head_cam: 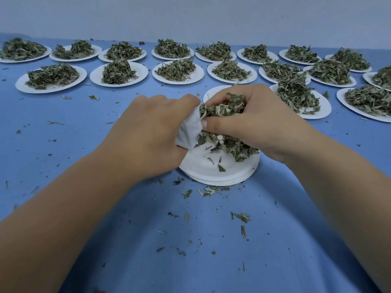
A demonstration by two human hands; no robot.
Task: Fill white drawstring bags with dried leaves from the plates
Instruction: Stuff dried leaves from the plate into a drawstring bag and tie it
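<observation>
1. Your left hand curls its fingers round a small white cloth bag and holds it just above a stack of white paper plates.
2. Your right hand grips a clump of dried green leaves, thumb and fingers closed on it, and presses it against the bag's open end.
3. More loose leaves lie on the top plate of the stack, under your right hand.
4. The stack sits on the blue table, in the middle and close to you.
5. Beyond your hands, rows of leaf-heaped white paper plates span the far part of the table.
6. Another white plate shows just behind your right hand, mostly hidden.
7. Scattered leaf crumbs dot the table around the stack.
</observation>
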